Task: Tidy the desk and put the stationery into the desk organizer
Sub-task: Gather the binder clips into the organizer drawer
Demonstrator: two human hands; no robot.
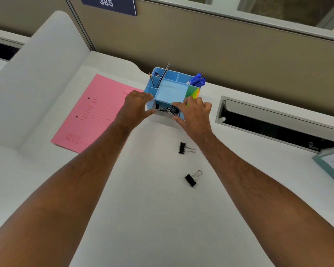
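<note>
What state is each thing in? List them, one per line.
desk organizer: upright, drawer open.
drawer: pulled out, holding clips.
left hand: gripping the organizer.
right hand: fingers on the drawer front.
binder clips: loose on the desk.
pink folder: closed, flat.

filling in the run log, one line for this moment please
both hands at organizer drawer | two binder clips loose on desk | tidy unfinished

Bright even light, soft shadows, slight blur, wide-angle edge bending
</note>
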